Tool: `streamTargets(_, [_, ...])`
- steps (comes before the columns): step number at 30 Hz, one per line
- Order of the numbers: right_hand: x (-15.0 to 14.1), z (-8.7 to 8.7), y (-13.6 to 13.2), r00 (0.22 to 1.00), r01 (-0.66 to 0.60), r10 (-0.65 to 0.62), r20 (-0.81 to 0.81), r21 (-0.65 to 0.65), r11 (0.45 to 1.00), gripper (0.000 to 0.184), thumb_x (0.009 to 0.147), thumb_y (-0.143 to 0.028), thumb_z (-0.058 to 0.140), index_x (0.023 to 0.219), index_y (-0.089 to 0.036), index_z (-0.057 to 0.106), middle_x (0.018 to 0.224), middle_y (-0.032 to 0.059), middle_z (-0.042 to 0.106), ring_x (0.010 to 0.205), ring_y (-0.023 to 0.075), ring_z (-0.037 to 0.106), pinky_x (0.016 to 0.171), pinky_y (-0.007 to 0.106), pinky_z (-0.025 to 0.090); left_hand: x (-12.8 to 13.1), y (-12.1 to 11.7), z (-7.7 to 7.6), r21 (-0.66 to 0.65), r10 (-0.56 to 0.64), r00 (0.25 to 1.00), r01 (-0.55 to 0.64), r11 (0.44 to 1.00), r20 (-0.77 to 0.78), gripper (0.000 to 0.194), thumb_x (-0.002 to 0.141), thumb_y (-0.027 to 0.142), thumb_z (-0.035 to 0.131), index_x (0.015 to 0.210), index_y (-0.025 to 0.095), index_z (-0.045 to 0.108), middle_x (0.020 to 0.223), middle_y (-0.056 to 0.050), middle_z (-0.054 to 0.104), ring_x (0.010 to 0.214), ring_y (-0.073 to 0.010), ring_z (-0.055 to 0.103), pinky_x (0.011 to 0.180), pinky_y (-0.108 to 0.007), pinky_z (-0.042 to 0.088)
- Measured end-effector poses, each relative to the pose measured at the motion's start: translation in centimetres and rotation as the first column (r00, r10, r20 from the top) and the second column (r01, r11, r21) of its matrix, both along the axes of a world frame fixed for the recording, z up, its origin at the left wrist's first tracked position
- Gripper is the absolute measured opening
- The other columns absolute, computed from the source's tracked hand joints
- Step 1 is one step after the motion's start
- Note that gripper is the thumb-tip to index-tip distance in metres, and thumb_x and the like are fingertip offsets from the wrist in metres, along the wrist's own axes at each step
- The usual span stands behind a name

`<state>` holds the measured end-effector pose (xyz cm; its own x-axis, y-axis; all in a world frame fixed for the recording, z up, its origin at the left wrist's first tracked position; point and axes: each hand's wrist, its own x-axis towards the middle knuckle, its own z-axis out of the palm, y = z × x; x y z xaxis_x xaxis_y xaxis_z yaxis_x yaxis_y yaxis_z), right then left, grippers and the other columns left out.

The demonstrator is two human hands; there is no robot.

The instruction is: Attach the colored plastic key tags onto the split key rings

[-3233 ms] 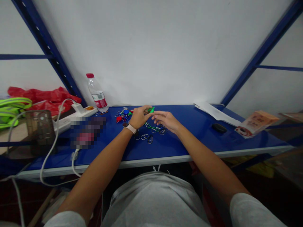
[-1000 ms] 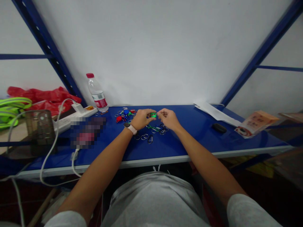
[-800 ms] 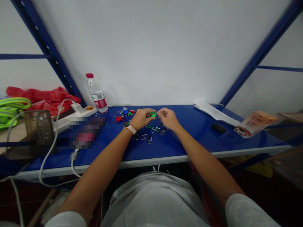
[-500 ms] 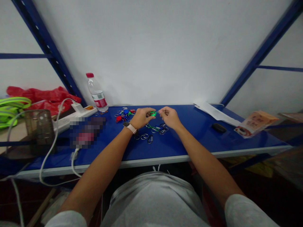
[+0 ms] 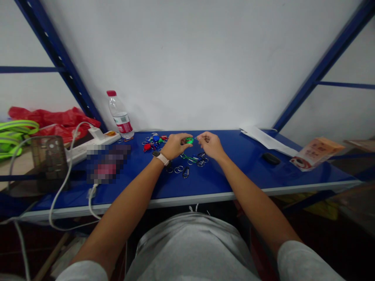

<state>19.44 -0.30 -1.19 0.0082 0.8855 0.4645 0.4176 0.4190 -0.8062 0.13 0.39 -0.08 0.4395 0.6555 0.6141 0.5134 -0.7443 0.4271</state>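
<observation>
Between the thumb and fingers of my left hand is a small, round green key reel. My right hand, just to its right, pinches a tiny metal ring whose details are too small to make out. A narrow gap separates the two hands, both raised a little over the table. Below them lies a bunch of green, blue and black carabiners with metal rings. Nearer me are loose split rings and a black carabiner. Red and blue reels lie in a pile left of my left hand.
On the blue table, a water bottle, a white power strip and a blurred-out phone-like object with a cable lie left. White papers, a small black case and an orange-white packet lie right.
My right hand has shifted very slightly to the right, while my left hand and the green key reel stay where they were.
</observation>
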Motion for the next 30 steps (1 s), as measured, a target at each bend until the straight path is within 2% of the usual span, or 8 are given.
streamTargets(5, [0.4,0.0,0.2,1.0,0.022,-0.022,-0.004,0.009,1.0,0.028,0.083,-0.046,0.062,0.081,-0.018,0.063,0.069,0.004,0.067,0.064,0.0166,0.062,0.065,0.03,0.051,0.0,-0.3,0.3,-0.012,0.011,1.0,-0.011,1.0,-0.006,0.034,0.079,0.027,0.075,0.109,0.014,0.071,0.091,-0.007,0.076,0.074,-0.0158,0.068,0.075,-0.027,0.054])
streamTargets(13, [0.7,-0.2,0.6,0.999,0.018,-0.018,-0.027,0.031,0.999,0.027,0.082,-0.044,0.059,0.082,-0.017,0.064,0.067,0.0031,0.065,0.06,0.0158,0.06,0.061,0.029,0.049,0.1,-0.3,0.3,-0.012,0.01,1.0,-0.01,1.0,0.007,0.033,0.078,0.026,0.075,0.11,0.014,0.071,0.091,-0.007,0.076,0.073,-0.0154,0.068,0.074,-0.027,0.054])
streamTargets(30, [2.1,0.7,1.1,0.969,0.168,-0.154,-0.193,0.056,0.984,0.027,0.08,-0.044,0.06,0.079,-0.017,0.059,0.063,0.0001,0.06,0.052,0.0127,0.054,0.053,0.027,0.045,-0.1,-0.6,0.7,-0.035,0.038,0.999,-0.037,0.999,0.015,0.034,0.078,0.022,0.075,0.11,0.014,0.071,0.088,-0.006,0.076,0.073,-0.0147,0.067,0.074,-0.027,0.054])
